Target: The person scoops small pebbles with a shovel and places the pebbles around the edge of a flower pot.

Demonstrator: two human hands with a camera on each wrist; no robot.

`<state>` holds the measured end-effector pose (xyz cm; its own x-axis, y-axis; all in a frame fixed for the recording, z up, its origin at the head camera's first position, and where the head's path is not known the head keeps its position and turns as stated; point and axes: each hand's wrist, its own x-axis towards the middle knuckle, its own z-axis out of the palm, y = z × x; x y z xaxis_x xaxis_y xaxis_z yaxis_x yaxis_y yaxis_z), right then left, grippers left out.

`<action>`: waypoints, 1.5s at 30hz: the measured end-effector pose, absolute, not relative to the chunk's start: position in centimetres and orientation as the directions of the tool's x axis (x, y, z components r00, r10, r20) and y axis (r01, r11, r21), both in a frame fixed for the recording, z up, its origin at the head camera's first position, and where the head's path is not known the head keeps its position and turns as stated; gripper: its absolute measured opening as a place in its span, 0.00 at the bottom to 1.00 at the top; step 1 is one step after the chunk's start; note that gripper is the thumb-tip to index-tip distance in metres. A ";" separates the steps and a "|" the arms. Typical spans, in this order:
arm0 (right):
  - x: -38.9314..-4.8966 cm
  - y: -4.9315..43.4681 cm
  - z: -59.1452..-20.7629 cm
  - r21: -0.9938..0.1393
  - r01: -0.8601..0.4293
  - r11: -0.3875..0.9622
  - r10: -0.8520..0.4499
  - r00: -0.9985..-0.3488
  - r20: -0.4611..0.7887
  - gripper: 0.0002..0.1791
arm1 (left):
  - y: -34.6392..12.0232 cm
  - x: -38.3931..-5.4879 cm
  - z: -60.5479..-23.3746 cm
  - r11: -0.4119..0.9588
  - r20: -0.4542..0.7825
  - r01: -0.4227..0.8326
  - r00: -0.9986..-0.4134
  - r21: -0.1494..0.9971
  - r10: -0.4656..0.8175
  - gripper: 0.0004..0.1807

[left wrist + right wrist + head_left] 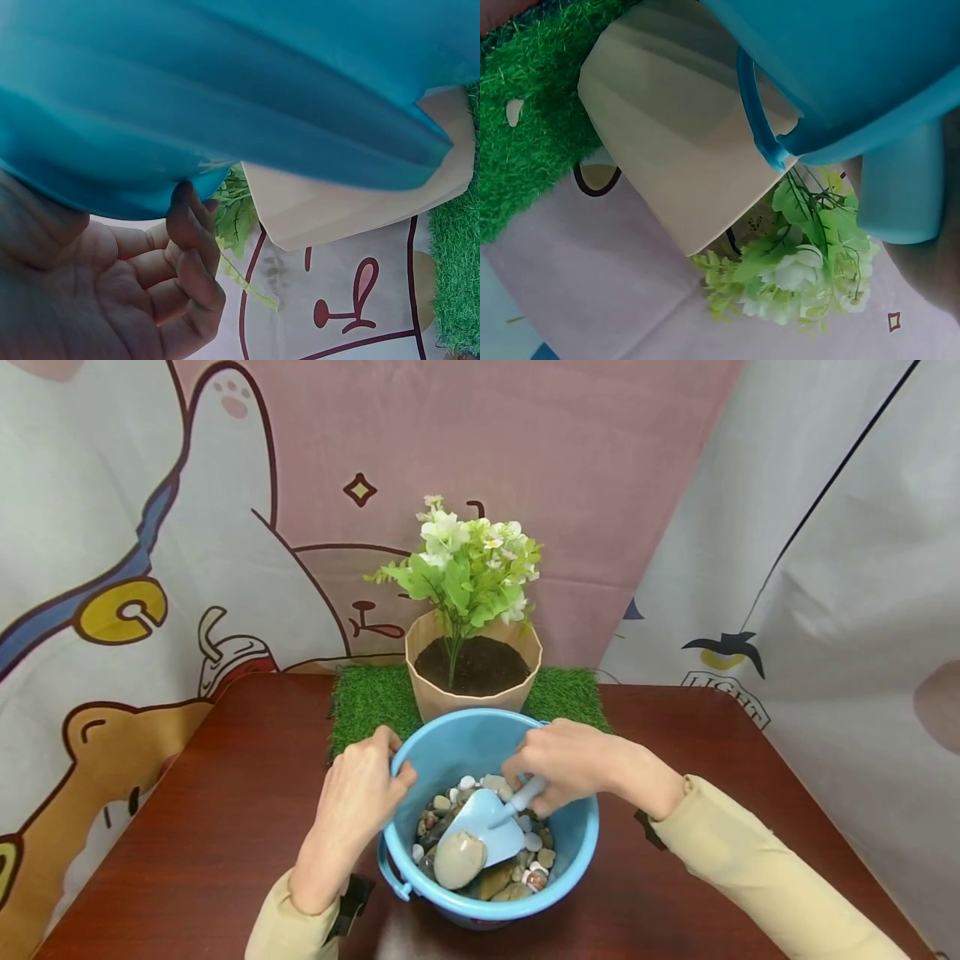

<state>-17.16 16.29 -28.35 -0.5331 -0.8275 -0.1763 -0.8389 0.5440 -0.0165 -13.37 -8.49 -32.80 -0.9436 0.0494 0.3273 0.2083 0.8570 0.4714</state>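
Observation:
A light blue bucket point(457, 750) stands on the table with pebbles point(495, 885) of mixed sizes inside. My left hand point(360, 789) holds its left rim, thumb over the edge and fingers outside; the left wrist view shows curled fingers point(187, 232) at the rim. Reaching over the right side, my right hand point(566, 764) grips the handle of a pale blue scoop point(502, 831). The scoop's blade lies over the pebbles inside the bucket, with a large smooth beige stone point(460, 860) at its front edge. In the right wrist view the scoop handle's end point(904, 187) shows beyond the bucket's rim.
Right behind the bucket stands a beige faceted pot point(472, 700) with dark soil and a white-flowered plant point(468, 560). Beneath the pot lies a green grass mat point(375, 702) on the brown table point(247, 785). The bucket's handle point(390, 868) hangs at its left side.

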 end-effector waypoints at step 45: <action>-16.7 18.5 -27.3 -0.261 -0.847 0.463 -0.876 -0.483 0.016 0.06 | -9.2 -12.0 -30.9 0.857 0.259 0.147 -0.966 0.494 0.016 0.10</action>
